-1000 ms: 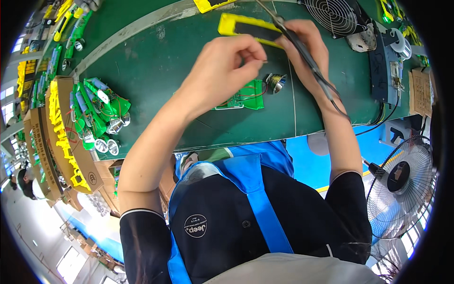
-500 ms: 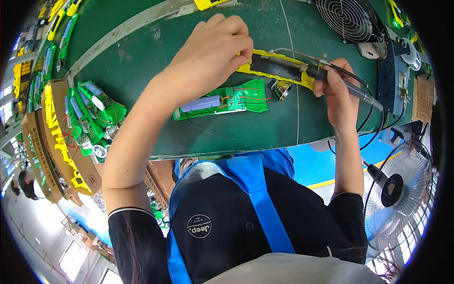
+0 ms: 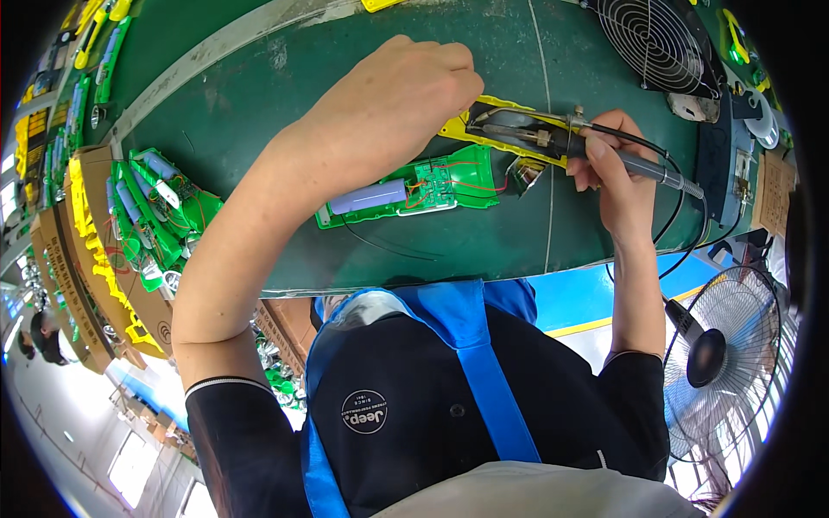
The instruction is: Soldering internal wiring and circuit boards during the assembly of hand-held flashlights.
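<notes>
My right hand [image 3: 615, 168] is wrapped round a soldering iron [image 3: 643, 166] with a thin wire-feed tube along it. The iron's tip points left over a yellow plastic shell [image 3: 454, 129], close to my left hand [image 3: 406, 95]. That hand is closed at the shell's left end; its fingertips are mostly hidden behind the knuckles. Nearer me lies a green flashlight shell [image 3: 477, 162] holding a purple cylindrical battery [image 3: 370, 197] and a green circuit board [image 3: 434, 183] with red wires. A shiny reflector [image 3: 525, 175] sits at its right end.
Several green shells with batteries [image 3: 155, 203] are piled at the left, beside a cardboard box [image 3: 129, 285] edged with yellow parts. A black fan [image 3: 652, 43] and a solder spool [image 3: 762, 121] stand far right. A floor fan [image 3: 708, 358] is below the table.
The iron's tip has moved left along the yellow shell, nearer my left hand. My left hand has shifted slightly right and turned, hiding its fingers more.
</notes>
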Available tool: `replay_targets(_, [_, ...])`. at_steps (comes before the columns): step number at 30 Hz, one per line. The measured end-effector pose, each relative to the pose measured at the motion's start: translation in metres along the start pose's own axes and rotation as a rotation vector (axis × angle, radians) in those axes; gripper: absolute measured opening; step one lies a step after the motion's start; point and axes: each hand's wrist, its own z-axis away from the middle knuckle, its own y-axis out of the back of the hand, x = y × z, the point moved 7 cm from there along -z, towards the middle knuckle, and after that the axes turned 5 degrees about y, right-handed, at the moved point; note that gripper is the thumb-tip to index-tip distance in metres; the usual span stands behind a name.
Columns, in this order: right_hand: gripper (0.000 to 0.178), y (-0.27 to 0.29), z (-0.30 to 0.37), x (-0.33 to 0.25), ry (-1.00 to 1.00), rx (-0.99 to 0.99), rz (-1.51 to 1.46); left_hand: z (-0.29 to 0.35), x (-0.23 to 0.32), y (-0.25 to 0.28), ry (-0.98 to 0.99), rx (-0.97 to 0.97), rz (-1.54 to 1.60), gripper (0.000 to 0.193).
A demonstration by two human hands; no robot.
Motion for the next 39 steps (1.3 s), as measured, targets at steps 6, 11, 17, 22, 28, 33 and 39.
replay_targets(6, [0.022,-0.002,0.000,-0.002,0.043,0.011,-0.003,0.000,0.000,-0.001,0.008,0.017,-0.006,0.004])
replay_targets(11, [0.020,-0.003,0.001,-0.004,0.043,0.004,0.014,0.000,-0.001,-0.002,0.001,0.010,-0.009,0.004])
replay_targets(17, [0.023,0.004,0.005,-0.002,0.034,0.042,-0.051,0.000,-0.001,-0.003,-0.002,-0.013,-0.033,0.005])
replay_targets(22, [0.025,0.013,0.013,0.005,0.087,0.072,-0.070,-0.002,0.004,0.000,-0.009,0.001,-0.046,0.012])
replay_targets(28, [0.028,0.015,0.019,0.011,0.204,0.126,-0.185,-0.002,0.003,-0.001,-0.008,-0.022,-0.066,0.011])
replay_targets(33, [0.030,0.016,0.023,0.009,0.344,0.152,-0.225,-0.002,0.002,0.000,-0.001,-0.011,-0.026,0.004])
replay_targets(39, [0.031,0.017,0.023,0.009,0.379,0.176,-0.225,-0.002,0.002,0.001,-0.002,-0.003,0.006,0.005])
